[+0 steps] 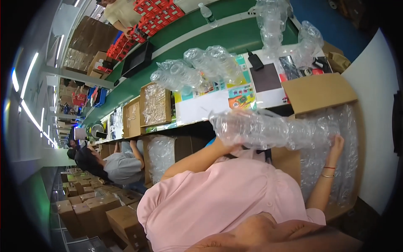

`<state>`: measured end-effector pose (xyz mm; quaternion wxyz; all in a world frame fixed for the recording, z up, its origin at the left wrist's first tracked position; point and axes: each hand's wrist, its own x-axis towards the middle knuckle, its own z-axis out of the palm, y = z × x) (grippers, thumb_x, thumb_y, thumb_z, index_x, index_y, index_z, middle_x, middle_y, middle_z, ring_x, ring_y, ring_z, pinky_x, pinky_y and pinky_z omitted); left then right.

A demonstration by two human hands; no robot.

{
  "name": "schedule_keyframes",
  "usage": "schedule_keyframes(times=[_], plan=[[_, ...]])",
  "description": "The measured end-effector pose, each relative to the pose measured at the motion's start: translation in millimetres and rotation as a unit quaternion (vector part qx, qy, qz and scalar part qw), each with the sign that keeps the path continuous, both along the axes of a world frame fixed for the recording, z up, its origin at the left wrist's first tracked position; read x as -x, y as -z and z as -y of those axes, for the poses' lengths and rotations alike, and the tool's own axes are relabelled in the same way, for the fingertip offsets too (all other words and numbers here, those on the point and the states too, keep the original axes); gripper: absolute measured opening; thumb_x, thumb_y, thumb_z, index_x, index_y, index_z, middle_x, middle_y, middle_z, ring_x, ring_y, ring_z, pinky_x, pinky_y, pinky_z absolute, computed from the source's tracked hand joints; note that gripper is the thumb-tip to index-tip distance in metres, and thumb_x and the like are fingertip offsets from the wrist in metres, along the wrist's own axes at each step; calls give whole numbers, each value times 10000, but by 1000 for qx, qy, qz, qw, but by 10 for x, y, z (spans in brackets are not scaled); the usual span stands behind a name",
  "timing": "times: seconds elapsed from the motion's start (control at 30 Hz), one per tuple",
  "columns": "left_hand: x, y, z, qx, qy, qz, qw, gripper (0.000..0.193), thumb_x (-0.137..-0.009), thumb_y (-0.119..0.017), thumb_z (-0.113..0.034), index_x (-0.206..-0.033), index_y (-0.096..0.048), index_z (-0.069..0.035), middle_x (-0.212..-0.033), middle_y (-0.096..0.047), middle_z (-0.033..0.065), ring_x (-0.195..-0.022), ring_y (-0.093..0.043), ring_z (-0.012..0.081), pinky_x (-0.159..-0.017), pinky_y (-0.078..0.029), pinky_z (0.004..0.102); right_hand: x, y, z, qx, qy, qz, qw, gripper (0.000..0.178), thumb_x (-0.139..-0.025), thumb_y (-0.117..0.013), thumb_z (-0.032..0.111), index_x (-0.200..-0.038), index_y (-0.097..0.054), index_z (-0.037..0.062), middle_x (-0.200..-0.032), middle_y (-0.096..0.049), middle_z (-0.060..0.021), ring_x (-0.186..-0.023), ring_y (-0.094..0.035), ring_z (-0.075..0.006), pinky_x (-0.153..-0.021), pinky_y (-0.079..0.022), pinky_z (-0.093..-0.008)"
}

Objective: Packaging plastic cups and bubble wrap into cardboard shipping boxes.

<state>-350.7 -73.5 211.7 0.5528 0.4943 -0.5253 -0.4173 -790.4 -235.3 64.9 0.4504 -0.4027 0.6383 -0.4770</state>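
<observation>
A long stack of nested clear plastic shells (pixel 277 131) lies across in front of my chest, between both hands. My left hand (pixel 230 143) is closed round its left end, with fingers partly hidden behind the clear plastic. At the right end, my right hand (pixel 336 145) grips the stack from the near side, fingers bent against the plastic. Under the right end stands an open cardboard box (pixel 354 126), filled with more clear plastic stacks (pixel 342 176). One of its flaps (pixel 319 93) leans over toward the bench.
More clear shell stacks (pixel 218 65) lie on the bench by printed cards (pixel 242 96), a black adapter (pixel 255 61) and a box of small clear pieces (pixel 155 105). Beyond runs a green belt (pixel 180 31) with a bottle (pixel 207 14). Co-workers sit left (pixel 124 166) and stand opposite (pixel 119 14).
</observation>
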Motion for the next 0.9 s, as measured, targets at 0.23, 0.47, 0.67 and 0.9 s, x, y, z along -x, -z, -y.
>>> schedule_keyframes(times=[0.23,0.47,0.67,0.9], plan=[[104,-943,443,46,-10,-134,990,873,-698,-736,-519,-1313,-398,2,-1285,-477,162,-1129,-503,256,-979,-382,391,-424,-419,-558,-47,-2,209,977,277,-942,-493,237,-1149,-503,52,-1055,-605,-80,-957,-565,-147,-778,-433,-284],[-1174,-1906,-481,126,-93,15,988,750,-776,-672,-485,-1249,-431,44,-1202,-529,190,-1069,-547,272,-936,-424,388,-1617,-1562,-520,52,-321,206,923,381,-956,-468,217,-1289,-422,38,-1220,-521,-103,-1061,-532,-171,-877,-440,-297],[-1140,-1793,-766,293,-271,201,895,728,-789,-669,-446,-1281,-379,5,-1200,-510,185,-1087,-539,293,-897,-465,417,-3437,-1003,-107,-236,-499,262,792,345,-911,-511,271,-1202,-527,86,-1126,-560,-54,-995,-557,-169,-793,-492,-366],[-1130,-804,198,165,-428,240,856,629,-782,-726,-280,-1212,-421,63,-1165,-518,164,-1057,-530,258,-943,-411,376,-4194,313,277,-309,-378,256,834,310,-872,-471,215,-1101,-584,39,-1034,-612,-111,-911,-614,-250,-702,-519,-409]])
